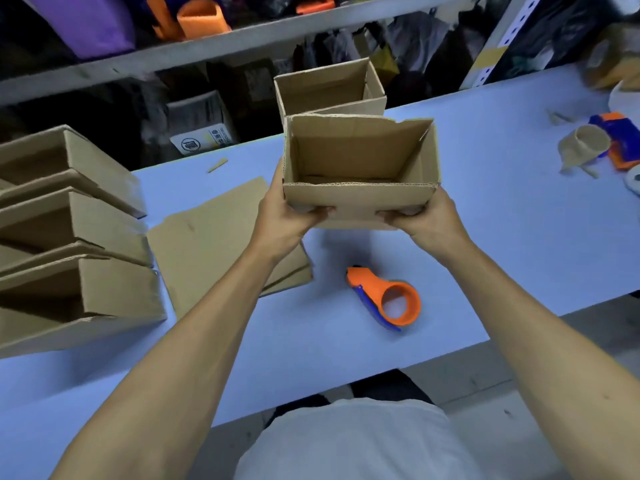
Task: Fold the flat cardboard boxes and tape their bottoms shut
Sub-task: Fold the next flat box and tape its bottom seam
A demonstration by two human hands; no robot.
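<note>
Both hands' grip [356, 216] round open cardboard box [360, 199], unprinted.

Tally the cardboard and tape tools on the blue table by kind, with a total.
Folded open brown cardboard boxes: 5, namely the held one, one behind it, three at left
Stacks of flat brown cardboard: 1
Orange-and-blue tape dispensers: 2
Total: 8

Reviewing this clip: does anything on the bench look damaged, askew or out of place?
Minor only. The open brown cardboard box held by the left hand and right hand has a ragged, torn far rim. Small cardboard scraps lie loose on the pale blue table.
</note>
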